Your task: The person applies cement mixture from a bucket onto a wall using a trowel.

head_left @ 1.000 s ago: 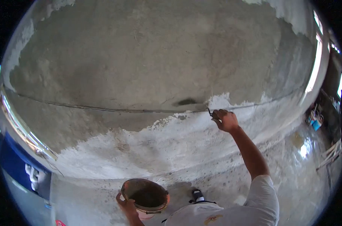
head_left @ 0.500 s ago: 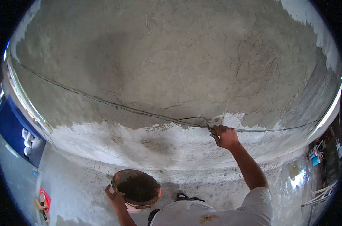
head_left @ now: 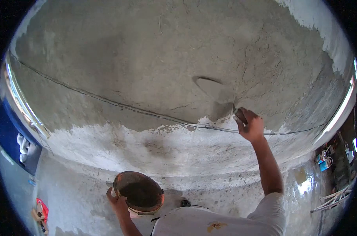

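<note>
My right hand (head_left: 250,126) grips the dark handle of a trowel (head_left: 221,94). Its grey blade lies at or very near the damp grey plaster (head_left: 159,67), just above a cable line on the wall. A shadow falls beside the blade, so full contact is hard to confirm. Low on the left, my left hand (head_left: 117,202) holds the rim of a bucket (head_left: 154,207), thumb and fingers around its edge. The bucket tilts, with an orange, mortar-stained rim and a dark inside; what it contains is hard to make out.
A thin cable (head_left: 147,113) runs across the wall, over the border between grey plaster and whitish wall (head_left: 178,149). To the right stand blue-and-white cans (head_left: 324,163) near pale rods (head_left: 333,200). A red item (head_left: 43,210) lies on the floor (head_left: 76,196) at left.
My right hand has lifted the trowel from the cable line up onto the grey plaster, turning its blade flatter to the wall. My left hand keeps hold of the bucket.
</note>
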`<state>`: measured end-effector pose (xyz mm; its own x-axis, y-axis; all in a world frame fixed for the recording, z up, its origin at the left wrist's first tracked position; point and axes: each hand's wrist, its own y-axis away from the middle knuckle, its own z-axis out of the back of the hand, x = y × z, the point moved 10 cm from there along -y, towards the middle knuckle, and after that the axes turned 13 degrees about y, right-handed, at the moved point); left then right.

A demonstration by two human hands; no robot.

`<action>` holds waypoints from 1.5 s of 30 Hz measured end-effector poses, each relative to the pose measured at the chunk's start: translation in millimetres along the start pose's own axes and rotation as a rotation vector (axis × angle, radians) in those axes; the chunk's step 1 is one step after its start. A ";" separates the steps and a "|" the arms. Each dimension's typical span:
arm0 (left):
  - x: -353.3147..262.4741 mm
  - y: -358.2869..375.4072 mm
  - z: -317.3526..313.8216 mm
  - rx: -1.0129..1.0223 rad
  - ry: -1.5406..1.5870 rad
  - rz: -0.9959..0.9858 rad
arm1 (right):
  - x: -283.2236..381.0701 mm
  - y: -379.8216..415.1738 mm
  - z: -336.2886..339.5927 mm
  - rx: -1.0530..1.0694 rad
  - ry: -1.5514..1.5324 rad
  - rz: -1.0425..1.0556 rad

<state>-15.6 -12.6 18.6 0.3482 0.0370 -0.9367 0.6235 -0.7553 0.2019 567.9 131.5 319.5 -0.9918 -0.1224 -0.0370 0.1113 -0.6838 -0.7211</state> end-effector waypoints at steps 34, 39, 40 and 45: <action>-17.8 27.8 19.0 0.098 0.072 0.049 | -30.4 118.9 20.1 -0.213 -0.047 -0.081; -6.3 17.6 9.1 0.313 0.120 -0.058 | 69.0 235.2 -28.0 0.115 -0.205 -0.119; -8.4 19.3 8.6 0.320 0.111 -0.062 | 100.7 250.3 -28.6 0.161 -0.208 -0.087; -6.4 25.3 6.0 0.376 -0.043 0.036 | 193.8 330.1 -42.9 0.280 -0.224 -0.241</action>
<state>-6.2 -35.9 28.0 0.3301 -0.0156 -0.9438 0.3078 -0.9434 0.1232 409.7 -87.0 44.6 -0.9567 -0.0679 0.2829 -0.0779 -0.8771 -0.4740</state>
